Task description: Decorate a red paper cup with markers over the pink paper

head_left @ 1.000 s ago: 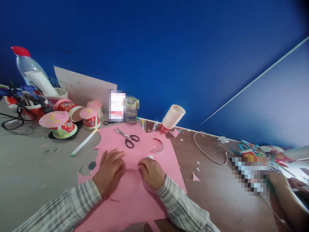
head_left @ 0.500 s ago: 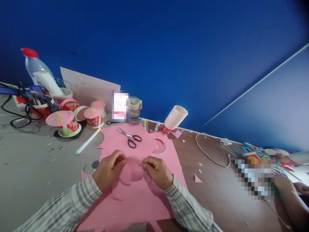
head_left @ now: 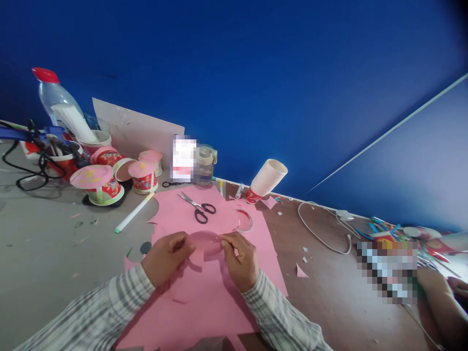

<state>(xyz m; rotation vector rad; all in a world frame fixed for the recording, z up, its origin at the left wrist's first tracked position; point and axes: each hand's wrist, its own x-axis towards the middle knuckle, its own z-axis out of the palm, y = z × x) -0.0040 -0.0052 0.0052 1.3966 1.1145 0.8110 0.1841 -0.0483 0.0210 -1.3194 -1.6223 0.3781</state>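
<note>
A rounded pink paper piece (head_left: 205, 240) is held between my two hands, its near side bent or folded. My left hand (head_left: 166, 257) pinches its left edge, and my right hand (head_left: 241, 258) pinches the right edge between thumb and fingers. Beneath them lie large pink paper sheets (head_left: 219, 312). Black-handled scissors (head_left: 199, 208) rest on the pink paper beyond my hands, blades partly apart and pointing up-left. Right of the scissors is a ring-shaped roll of tape (head_left: 250, 222).
Paper cups with pink tops (head_left: 95, 184) stand at left near a capped bottle (head_left: 60, 97). A white marker (head_left: 134, 213) lies left of the paper. Stacked paper cups (head_left: 268, 179) lean by the wall. A white cable (head_left: 321, 242) and another person's arm (head_left: 438, 292) are at right.
The pink piece has tilted toward edge-on between my hands. My right hand has turned slightly and risen, and its grip stays on the edge. The view has shifted a little.
</note>
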